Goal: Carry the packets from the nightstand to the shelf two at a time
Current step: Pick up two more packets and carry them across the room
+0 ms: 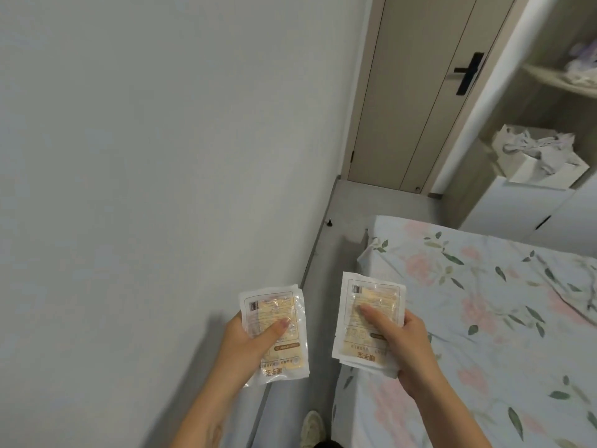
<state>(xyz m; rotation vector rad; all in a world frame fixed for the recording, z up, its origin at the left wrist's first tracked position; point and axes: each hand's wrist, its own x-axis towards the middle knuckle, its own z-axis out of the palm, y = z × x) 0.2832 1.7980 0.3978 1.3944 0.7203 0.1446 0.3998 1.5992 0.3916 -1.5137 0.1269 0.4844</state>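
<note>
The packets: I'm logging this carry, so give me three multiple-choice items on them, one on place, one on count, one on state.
1. Where is the shelf unit?
A. ahead on the right
B. on the left wall
C. behind the bed

2. How many hands carry packets?
A. none
B. one
C. two

3. How is the door?
A. wide open
B. closed
C. removed

Key: 1 A, it stands past the bed, right of the door. 2 C, the left hand grips the left packet and the right hand the right packet. 3 B, it sits flush in its frame.
</note>
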